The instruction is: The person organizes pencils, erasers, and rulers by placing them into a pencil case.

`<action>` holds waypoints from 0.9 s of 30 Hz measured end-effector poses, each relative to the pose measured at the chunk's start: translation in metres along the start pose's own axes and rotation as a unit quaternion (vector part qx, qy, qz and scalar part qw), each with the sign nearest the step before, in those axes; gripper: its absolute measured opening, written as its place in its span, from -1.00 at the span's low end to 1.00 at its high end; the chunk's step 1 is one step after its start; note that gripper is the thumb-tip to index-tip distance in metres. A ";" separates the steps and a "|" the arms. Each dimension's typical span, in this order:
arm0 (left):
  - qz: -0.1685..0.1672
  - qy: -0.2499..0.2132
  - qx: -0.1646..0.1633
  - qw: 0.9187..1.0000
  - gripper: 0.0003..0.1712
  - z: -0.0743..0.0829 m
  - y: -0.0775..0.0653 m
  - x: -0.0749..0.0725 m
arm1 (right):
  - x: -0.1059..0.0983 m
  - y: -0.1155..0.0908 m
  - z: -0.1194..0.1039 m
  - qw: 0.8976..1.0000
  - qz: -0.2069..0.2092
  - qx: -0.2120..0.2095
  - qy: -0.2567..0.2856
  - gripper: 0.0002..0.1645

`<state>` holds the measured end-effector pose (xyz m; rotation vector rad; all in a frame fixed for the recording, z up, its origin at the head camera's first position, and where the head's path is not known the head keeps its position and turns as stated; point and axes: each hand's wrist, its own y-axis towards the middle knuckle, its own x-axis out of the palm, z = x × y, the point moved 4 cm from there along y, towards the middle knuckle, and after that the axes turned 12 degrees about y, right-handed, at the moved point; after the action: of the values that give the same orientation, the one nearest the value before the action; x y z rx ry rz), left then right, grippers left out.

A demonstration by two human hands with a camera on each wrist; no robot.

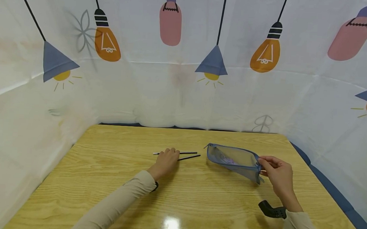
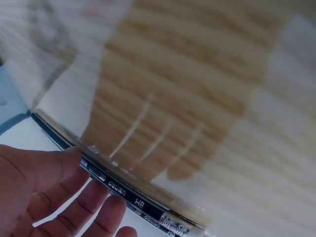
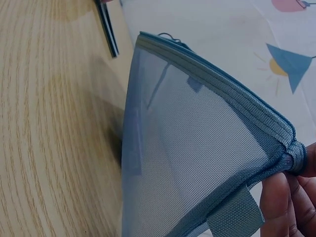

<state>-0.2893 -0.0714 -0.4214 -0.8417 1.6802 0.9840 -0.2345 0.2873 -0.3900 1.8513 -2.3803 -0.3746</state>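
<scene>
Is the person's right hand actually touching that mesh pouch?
Touching: the right wrist view shows the right hand pinching the mesh pouch at one end.

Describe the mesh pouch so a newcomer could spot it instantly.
On the wooden table, look right of the dark pencils in the left hand. There, the right hand pinches one end of the mesh pouch: see-through, wide and blue-edged, unlike the slim, solid pencils.

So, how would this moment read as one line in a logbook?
left hand: grips two pencils | right hand: pinches end of mesh pouch | pencils: outside pouch
</scene>
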 end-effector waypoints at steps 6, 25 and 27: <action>-0.018 -0.001 0.004 1.000 -0.88 0.001 0.002 0.002 | -0.001 0.001 0.000 1.000 -0.001 -0.001 0.002 -0.61; -0.023 -0.002 0.010 1.000 -0.85 0.006 0.005 0.004 | 0.000 0.001 0.002 1.000 -0.005 -0.006 -0.007 -0.61; -0.019 -0.008 0.009 1.000 -0.84 0.005 0.004 0.002 | 0.000 0.001 0.002 1.000 -0.007 -0.006 -0.007 -0.61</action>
<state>-0.2913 -0.0659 -0.4234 -0.8491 1.6522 0.9454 -0.2358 0.2881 -0.3920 1.8666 -2.3697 -0.4049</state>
